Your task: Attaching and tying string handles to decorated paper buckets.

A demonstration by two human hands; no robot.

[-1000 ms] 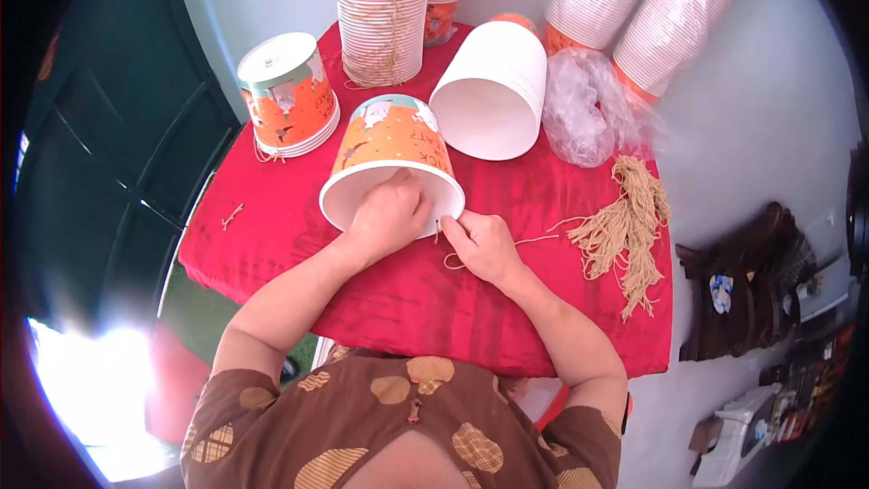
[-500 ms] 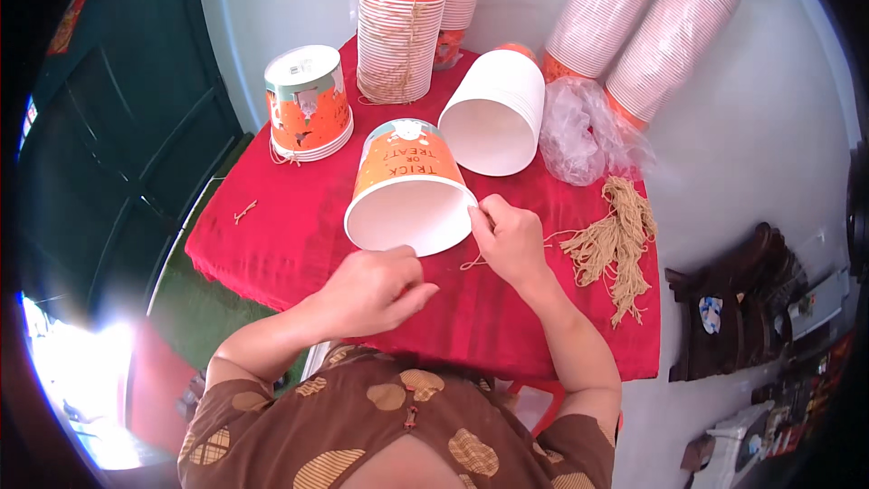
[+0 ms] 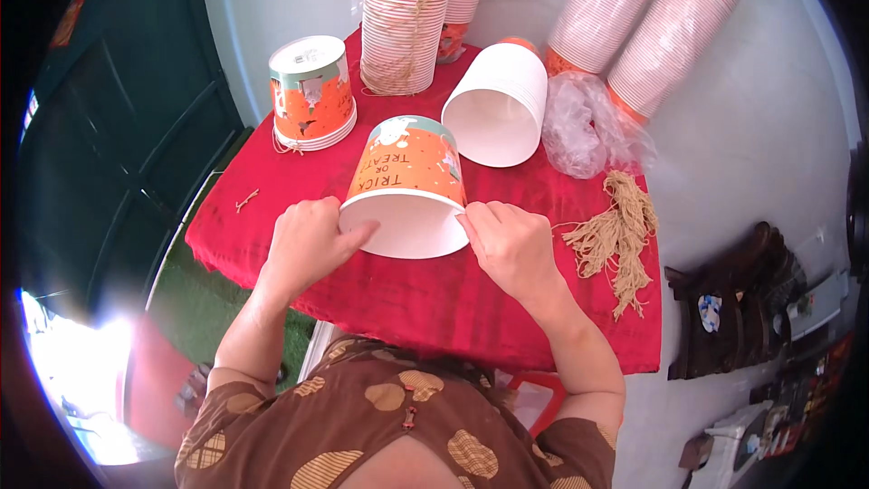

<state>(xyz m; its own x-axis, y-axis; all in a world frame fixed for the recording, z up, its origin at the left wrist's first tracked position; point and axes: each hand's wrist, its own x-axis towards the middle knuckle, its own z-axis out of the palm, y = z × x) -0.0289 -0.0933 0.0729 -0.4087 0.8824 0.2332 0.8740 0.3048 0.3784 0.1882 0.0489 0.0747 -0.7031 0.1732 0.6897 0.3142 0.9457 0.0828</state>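
Note:
An orange paper bucket (image 3: 407, 158) with a white rim and dark lettering lies tilted on the red cloth, its open mouth facing me. My left hand (image 3: 312, 240) grips the rim's left side, thumb reaching into the mouth and fingers curled outside. On the right edge, my right hand (image 3: 509, 244) pinches the rim between thumb and fingers. Whether a strand of twine is also in that hand, I cannot tell. Behind it a nested set of white-mouthed buckets (image 3: 496, 109) rests on its side. Beyond my right hand lies a bundle of tan twine (image 3: 618, 240).
Upside-down buckets (image 3: 312, 100) stand at the left of the red-covered table (image 3: 425, 317), a twine-tied stack (image 3: 405, 36) behind. Plastic-wrapped stacks (image 3: 674, 32) lean on the wall, beside crumpled clear plastic (image 3: 584, 127). A short twine piece (image 3: 246, 200) lies near the left edge.
My left hand has moved up and left from in front of the bucket onto its left rim. The bucket has turned slightly, and my right hand stays at its right rim.

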